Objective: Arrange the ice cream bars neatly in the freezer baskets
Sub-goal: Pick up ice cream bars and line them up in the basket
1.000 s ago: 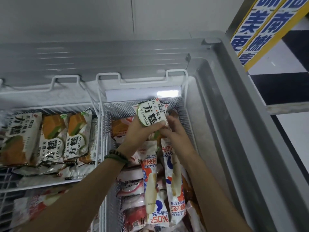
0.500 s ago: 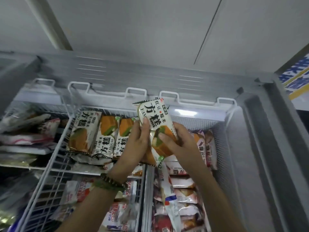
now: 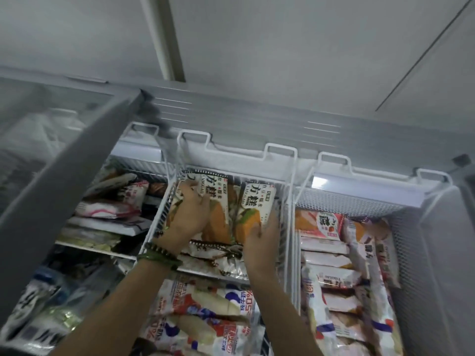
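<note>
Both hands lie spread flat on bars in the middle basket point(image 3: 288, 209): left hand point(image 3: 191, 218), right hand point(image 3: 262, 242).

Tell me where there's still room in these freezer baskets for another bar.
Little room. The middle basket is filled edge to edge with bars under the left hand and right hand. The right basket is packed too; only a thin strip shows along its mesh back wall.

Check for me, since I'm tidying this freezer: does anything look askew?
Yes. In the right mesh basket, one long white bar lies slanted lengthwise across the stacked crosswise packs. In the middle wire basket, both hands rest on upright, aligned bars.
</note>
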Available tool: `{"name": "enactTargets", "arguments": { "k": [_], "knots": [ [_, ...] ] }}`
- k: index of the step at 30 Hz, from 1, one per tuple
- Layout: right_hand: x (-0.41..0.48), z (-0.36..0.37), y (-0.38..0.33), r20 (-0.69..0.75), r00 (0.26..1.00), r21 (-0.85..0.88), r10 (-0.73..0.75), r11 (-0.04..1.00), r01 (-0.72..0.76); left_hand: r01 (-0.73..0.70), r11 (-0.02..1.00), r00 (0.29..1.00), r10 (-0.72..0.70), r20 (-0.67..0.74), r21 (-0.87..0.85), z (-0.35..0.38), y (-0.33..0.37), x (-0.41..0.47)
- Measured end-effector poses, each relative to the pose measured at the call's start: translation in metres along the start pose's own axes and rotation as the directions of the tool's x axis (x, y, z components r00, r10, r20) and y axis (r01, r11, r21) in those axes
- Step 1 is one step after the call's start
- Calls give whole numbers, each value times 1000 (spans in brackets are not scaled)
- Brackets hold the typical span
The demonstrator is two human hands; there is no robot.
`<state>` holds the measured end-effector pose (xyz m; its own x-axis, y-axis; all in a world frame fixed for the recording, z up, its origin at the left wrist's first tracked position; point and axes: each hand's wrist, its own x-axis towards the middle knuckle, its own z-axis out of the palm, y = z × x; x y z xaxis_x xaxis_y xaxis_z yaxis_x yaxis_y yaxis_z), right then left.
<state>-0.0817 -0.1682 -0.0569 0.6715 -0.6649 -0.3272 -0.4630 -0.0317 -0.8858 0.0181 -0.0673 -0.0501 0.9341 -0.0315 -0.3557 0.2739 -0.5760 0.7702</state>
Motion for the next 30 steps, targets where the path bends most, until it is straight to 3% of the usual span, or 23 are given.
{"name": "enactTargets", "arguments": {
  "k": [3, 5, 8, 9, 11, 16, 20, 25, 30],
  "knots": [
    [4, 4, 8, -58, 989, -316, -135, 942, 110, -146, 977, 989, 138, 58, 153, 13, -7, -3],
    [7, 7, 11, 41, 971, -549, -235, 806, 219, -272, 906, 962, 261, 78, 324, 18, -8, -6],
    [10, 10, 17, 179, 932, -619, -316, 700, 356, -358, 657, 915, 388, 110, 664, 23, -24, -11],
    [11, 11, 20, 191, 925, -628, -328, 684, 372, -366, 568, 896, 429, 114, 737, 22, -29, -11],
    [11, 11, 25, 195, 916, -626, -351, 674, 392, -406, 483, 860, 489, 145, 776, 21, -35, -12],
    [22, 12, 27, 208, 911, -594, -356, 694, 407, -501, 643, 864, 412, 289, 580, 23, -47, 1],
    [32, 3, 34, 222, 919, -616, -326, 684, 392, -531, 516, 835, 455, 310, 672, 25, -53, -1],
    [38, 3, 34, 282, 903, -608, -325, 667, 430, -452, 484, 865, 442, 236, 749, 26, -49, 7],
    [39, 6, 29, 247, 906, -652, -345, 632, 418, -429, 491, 863, 471, 183, 758, 26, -40, 5]
  ]
}}
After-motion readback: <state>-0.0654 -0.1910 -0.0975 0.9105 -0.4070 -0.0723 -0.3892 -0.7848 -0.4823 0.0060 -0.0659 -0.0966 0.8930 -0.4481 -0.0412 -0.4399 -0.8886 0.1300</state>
